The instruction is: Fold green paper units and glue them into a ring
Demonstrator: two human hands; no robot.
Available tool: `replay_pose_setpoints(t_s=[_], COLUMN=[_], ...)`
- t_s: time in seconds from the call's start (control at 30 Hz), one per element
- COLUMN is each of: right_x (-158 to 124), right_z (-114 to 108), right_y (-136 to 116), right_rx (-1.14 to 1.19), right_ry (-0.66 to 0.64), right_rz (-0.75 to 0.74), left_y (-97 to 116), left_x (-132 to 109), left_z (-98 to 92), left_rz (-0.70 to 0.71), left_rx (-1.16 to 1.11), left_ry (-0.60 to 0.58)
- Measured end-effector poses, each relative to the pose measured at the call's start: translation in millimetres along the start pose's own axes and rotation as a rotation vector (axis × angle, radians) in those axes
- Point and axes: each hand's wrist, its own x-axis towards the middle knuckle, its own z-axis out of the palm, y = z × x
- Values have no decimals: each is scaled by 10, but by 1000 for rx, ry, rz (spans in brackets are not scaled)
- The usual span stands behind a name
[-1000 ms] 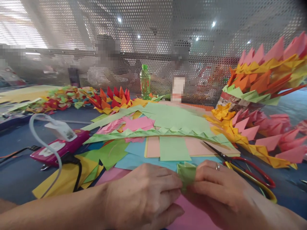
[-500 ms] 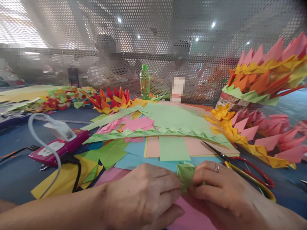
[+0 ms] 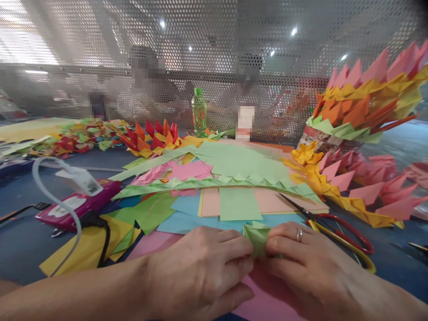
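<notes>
- A perforated panel (image 3: 207,44) rose far beyond both grips.
- The blue desk (image 3: 20,252) spread under and around them, showing bare at the far left.
- A tall paper crown (image 3: 347,111) in pink, yellow, orange and green stood beyond the right grip, off to its right.
- A pale green sheet (image 3: 247,160) lay well ahead of both grips, with a zigzag green strip (image 3: 214,183) along its near side.
- A pink sheet (image 3: 264,292) lay below the grips.
- A magenta power strip (image 3: 88,205) sat beyond and left of the left grip.
- Scissors (image 3: 309,217) lay just beyond the right grip, blades partly over some paper.
- The left grip (image 3: 203,272) was narrow, its fingertips on the left side of the folded green paper (image 3: 256,236).
- The right grip (image 3: 307,263) pinched that paper's right side.
- The folded green paper was between the two grips.
- A ring (image 3: 299,234) circled a finger of the right grip.
</notes>
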Motion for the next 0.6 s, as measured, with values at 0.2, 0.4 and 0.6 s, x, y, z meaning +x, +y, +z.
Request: replay_pose_setpoints(t_s=[0.2,0.4,0.6], right_x=[65,53,78], right_z=[-98,-116,-92], right_y=[-57,-51,-56], right_rx=[-2,39,74], right_ry=[13,-2,11], right_rz=[32,47,82], left_y=[10,13,17], left_x=[-7,-12,-18], left_z=[-9,-17,5], left_rz=[-28,-37,-55], left_rx=[-6,-6,0], left_ry=[-34,-46,-68])
